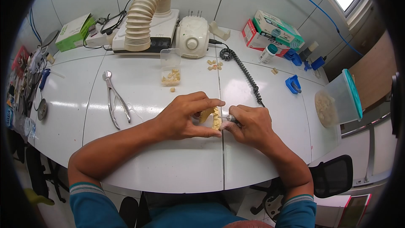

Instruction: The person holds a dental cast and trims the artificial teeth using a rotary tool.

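In the middle of the white table, my left hand [185, 116] is closed around a yellow plaster dental cast [216, 120], thumb below and fingers above. The row of teeth on the cast faces right. My right hand [255, 124] grips a rotary handpiece [232, 119], whose thin metal tip points left and is at the teeth; whether it touches them I cannot tell. A black coiled cord [244, 71] runs from behind my right hand to a white motor unit [192, 40]. Part of the cast is hidden by my left fingers.
Large pliers [113, 99] lie left of my left forearm. Beyond my hands stands a transparent box [170, 69] with yellowish pieces, near more loose pieces [214, 65]. A ribbed hose [141, 14] arches behind. Cardboard boxes [274, 29], a bottle [268, 53] and a lidded tub [337, 101] stand right.
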Motion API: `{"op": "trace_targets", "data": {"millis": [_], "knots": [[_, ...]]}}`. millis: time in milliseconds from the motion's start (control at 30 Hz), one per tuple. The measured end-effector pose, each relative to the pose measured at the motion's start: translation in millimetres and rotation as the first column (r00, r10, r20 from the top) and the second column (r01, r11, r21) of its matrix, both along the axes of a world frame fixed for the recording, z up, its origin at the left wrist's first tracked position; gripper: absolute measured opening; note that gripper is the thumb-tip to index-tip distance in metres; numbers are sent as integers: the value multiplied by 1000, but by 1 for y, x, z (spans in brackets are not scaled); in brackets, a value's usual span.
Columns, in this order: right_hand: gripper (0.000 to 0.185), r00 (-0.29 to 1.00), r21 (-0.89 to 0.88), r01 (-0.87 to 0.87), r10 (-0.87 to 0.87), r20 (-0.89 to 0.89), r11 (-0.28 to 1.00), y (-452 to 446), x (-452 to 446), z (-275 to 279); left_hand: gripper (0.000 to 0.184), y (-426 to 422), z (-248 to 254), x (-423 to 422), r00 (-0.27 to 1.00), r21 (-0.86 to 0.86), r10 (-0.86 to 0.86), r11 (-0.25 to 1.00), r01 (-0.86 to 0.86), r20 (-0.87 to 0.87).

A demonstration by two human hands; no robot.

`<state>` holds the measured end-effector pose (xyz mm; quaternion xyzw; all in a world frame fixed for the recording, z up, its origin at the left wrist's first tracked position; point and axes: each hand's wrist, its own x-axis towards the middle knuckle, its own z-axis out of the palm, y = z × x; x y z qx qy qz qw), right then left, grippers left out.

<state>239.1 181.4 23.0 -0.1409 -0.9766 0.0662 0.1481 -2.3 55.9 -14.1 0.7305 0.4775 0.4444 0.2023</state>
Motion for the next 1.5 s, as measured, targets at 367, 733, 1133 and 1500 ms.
{"op": "trace_targets", "data": {"millis": [367, 733, 1133, 1500], "knots": [[39, 1000, 2, 5, -5, 12, 1000, 0, 0, -1, 77, 0, -1, 0, 1000, -4, -1, 1000, 1, 9], [40, 1000, -7, 8, -8, -6, 1000, -1, 0, -1, 75, 0, 1, 0, 1000, -9, 14, 1000, -14, 17], [37, 1000, -20, 4, -4, -11, 1000, 0, 0, -3, 74, 0, 0, 0, 1000, -2, 11, 1000, -11, 20], [37, 1000, -9, 12, -12, -21, 1000, -1, -1, -1, 74, -1, 3, 0, 1000, -12, 19, 1000, -19, 20]]}}
